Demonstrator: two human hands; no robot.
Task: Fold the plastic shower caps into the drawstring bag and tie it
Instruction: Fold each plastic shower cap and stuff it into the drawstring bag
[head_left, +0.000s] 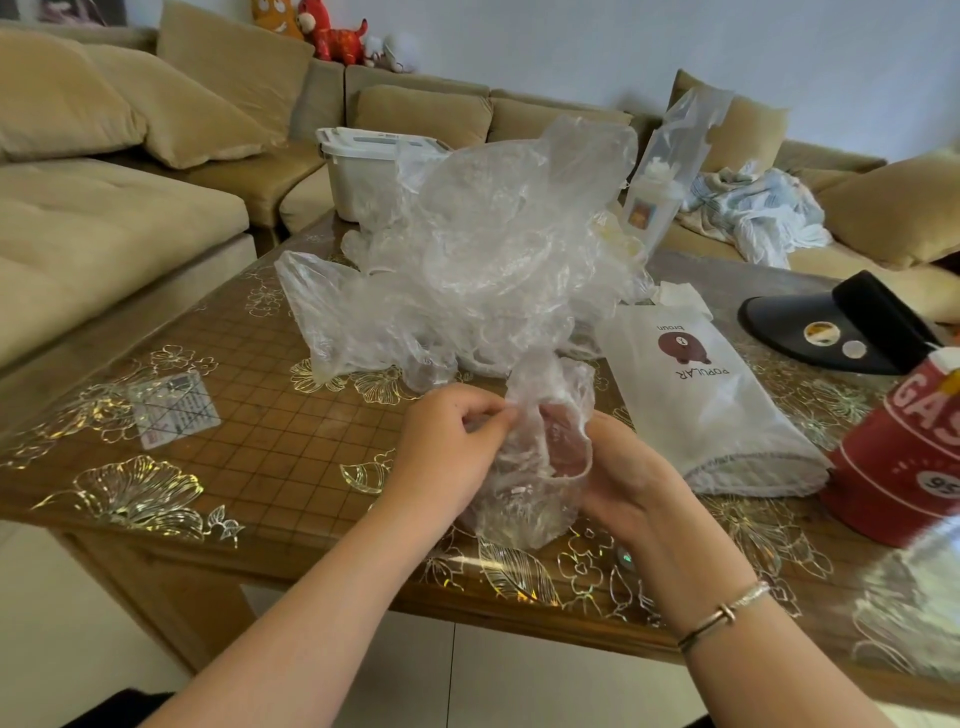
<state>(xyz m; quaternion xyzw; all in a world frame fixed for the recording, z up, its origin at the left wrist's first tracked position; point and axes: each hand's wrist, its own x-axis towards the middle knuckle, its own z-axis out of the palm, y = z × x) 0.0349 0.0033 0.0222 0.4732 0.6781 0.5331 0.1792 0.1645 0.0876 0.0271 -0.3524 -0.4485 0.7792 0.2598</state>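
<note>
With my left hand (451, 435) pinching and my right hand (621, 475) cupping one shower cap (535, 467) at the table's (260, 426) near edge, I should flatten it before folding, the drawstring bag (711, 410) lying just right.

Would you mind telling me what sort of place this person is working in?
Most likely a home living room: a tan cushioned sectional sofa wraps round a wooden table under a clear floral cover, with red and orange plush toys on the sofa back.
</note>
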